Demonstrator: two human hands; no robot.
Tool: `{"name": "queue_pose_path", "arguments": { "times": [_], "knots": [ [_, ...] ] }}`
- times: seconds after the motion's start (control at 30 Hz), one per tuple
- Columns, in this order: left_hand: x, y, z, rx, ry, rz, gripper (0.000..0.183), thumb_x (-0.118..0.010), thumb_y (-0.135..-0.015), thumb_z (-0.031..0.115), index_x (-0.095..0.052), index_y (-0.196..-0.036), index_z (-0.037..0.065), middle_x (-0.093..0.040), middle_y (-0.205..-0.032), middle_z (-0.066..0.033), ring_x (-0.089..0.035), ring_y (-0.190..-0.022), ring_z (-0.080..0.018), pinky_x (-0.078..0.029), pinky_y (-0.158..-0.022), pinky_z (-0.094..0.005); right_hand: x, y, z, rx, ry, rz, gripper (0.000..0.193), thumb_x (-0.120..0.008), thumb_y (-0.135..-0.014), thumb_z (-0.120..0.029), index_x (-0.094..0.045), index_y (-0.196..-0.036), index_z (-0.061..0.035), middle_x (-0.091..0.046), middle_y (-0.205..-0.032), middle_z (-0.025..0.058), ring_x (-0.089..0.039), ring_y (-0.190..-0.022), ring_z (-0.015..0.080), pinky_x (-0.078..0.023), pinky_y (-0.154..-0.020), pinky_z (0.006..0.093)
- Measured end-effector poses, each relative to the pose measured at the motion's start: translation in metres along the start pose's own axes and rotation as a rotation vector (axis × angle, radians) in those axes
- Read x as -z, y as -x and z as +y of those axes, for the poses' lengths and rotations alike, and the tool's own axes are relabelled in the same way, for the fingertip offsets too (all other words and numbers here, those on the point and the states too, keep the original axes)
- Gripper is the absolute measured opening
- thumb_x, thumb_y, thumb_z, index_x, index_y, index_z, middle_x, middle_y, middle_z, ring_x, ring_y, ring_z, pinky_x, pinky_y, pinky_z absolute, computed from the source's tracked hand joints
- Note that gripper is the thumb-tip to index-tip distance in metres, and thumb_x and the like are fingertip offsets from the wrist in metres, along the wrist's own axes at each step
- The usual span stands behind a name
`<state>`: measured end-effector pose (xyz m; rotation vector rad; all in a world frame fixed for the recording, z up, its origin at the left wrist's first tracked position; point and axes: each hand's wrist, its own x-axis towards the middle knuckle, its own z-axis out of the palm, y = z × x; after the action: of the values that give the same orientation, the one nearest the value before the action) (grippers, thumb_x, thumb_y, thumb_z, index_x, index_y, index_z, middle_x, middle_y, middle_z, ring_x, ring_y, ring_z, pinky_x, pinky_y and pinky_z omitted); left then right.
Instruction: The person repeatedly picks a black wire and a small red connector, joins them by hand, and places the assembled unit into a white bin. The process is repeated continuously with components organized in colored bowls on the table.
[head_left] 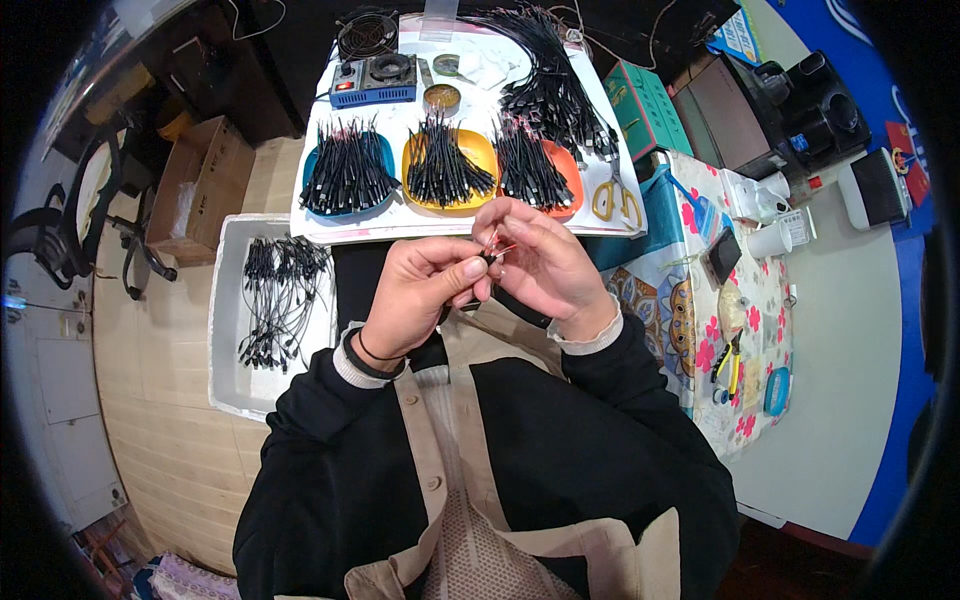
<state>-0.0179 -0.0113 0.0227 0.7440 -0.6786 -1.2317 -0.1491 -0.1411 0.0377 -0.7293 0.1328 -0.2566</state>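
Note:
In front of my chest, my left hand (428,280) pinches a short black cable (489,257) whose thin red and pale wire ends stick out. My right hand (548,262) meets it there, its thumb and fingertips closed on those fine wires. Just beyond, on the white table, stand a blue tray (388,150), a yellow tray (485,147) and an orange tray (572,180). Each is heaped with short black cables with bared coloured wire ends. A large bundle of longer black cables (550,95) lies behind the orange tray.
A white foam box (222,330) with black cables stands at left. A small blue soldering device (372,92), a round tin (441,98) and gold-handled scissors (617,200) lie on the table. At right, a flowered cloth (705,350) bears yellow-handled pliers (733,368) and a white cup (770,240).

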Motion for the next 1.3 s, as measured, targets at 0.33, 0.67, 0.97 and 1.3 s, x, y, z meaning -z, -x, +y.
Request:
{"name": "queue_pose_path", "arguments": {
  "times": [0.33,0.67,0.97,1.3],
  "knots": [
    [-0.001,-0.002,-0.005,-0.056,-0.087,0.022,0.015,-0.06,-0.092,0.004,-0.068,-0.102,-0.005,-0.068,-0.08,-0.0079,-0.056,-0.065,-0.0063,-0.042,-0.056,-0.0175,-0.002,0.01,0.012,0.103,0.084,0.023,0.017,-0.057,-0.096,-0.019,-0.055,-0.103,-0.0029,-0.057,-0.097,0.0056,-0.059,-0.079,0.0149,-0.043,-0.07,0.0249],
    [0.0,0.001,0.005,0.066,-0.113,-0.037,0.015,-0.061,-0.092,0.006,-0.068,-0.1,-0.005,-0.067,-0.079,-0.0054,-0.056,-0.065,-0.005,-0.04,-0.055,-0.0165,0.003,0.009,0.007,-0.081,0.044,0.021,0.021,-0.059,-0.095,-0.021,-0.052,-0.103,-0.0027,-0.059,-0.088,0.0063,-0.061,-0.072,0.0178,-0.049,-0.071,0.0254],
    [-0.002,-0.002,0.005,0.162,-0.158,-0.003,0.018,-0.061,-0.093,0.01,-0.069,-0.102,-0.004,-0.067,-0.078,-0.0038,-0.053,-0.065,-0.0027,-0.041,-0.056,-0.0165,0.007,0.009,0.0,-0.044,0.279,0.085,0.016,-0.058,-0.096,-0.017,-0.052,-0.103,-0.0048,-0.057,-0.084,0.0,-0.053,-0.067,0.0053,-0.038,-0.057,0.0175],
    [-0.002,-0.006,0.001,0.023,-0.334,0.055,0.017,-0.06,-0.094,0.009,-0.069,-0.1,-0.004,-0.07,-0.08,-0.0061,-0.055,-0.063,-0.004,-0.044,-0.058,-0.018,0.01,0.009,0.011,-0.088,0.165,0.145,0.022,-0.055,-0.098,-0.021,-0.051,-0.113,-0.0043,-0.06,-0.09,0.0011,-0.059,-0.076,0.0073,-0.045,-0.062,0.0176]
  ]
}}
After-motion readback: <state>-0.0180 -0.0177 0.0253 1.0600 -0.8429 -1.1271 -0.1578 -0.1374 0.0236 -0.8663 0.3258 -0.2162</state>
